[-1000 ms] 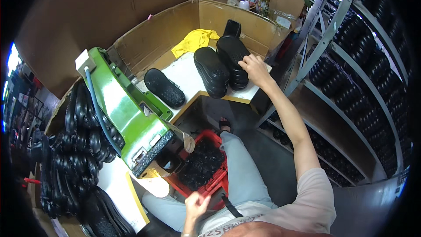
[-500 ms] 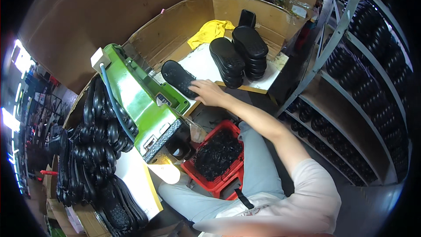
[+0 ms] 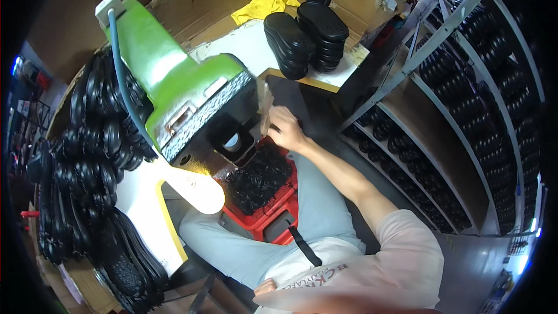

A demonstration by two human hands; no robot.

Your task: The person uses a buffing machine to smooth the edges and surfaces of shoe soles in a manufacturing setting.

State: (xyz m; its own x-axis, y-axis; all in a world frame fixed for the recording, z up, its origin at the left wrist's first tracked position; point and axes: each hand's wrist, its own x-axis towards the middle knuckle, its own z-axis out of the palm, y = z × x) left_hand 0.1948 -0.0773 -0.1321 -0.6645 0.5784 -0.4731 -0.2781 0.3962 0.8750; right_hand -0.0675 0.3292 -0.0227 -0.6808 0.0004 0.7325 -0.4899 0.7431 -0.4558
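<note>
My right hand [image 3: 286, 129] is by the right side of a green machine's head [image 3: 209, 84], above a red basket [image 3: 289, 197]. Its fingers are curled, and a dark edge shows beside them. What they grip is mostly hidden behind the hand and a ragged brownish flap [image 3: 265, 107] on the machine. A small part of my left hand [image 3: 267, 287] shows low at my waist; its fingers are mostly hidden. Black trimmings [image 3: 258, 179] lie in the basket between my legs. Two stacks of black shoe soles [image 3: 286, 40] stand on the white tabletop [image 3: 235, 40] beyond the machine.
Many black soles [image 3: 113, 157] are heaped on the left. A lit lamp [image 3: 197, 189] juts below the machine, and a blue-grey cable [image 3: 122, 75] runs down its side. A yellow cloth [image 3: 264, 6] lies by the cardboard wall. Metal racks [image 3: 447, 99] of soles rise on the right.
My right hand has drawn back from the tabletop, where it held a black sole, to the side of the machine head. The view has shifted, and the machine looks larger.
</note>
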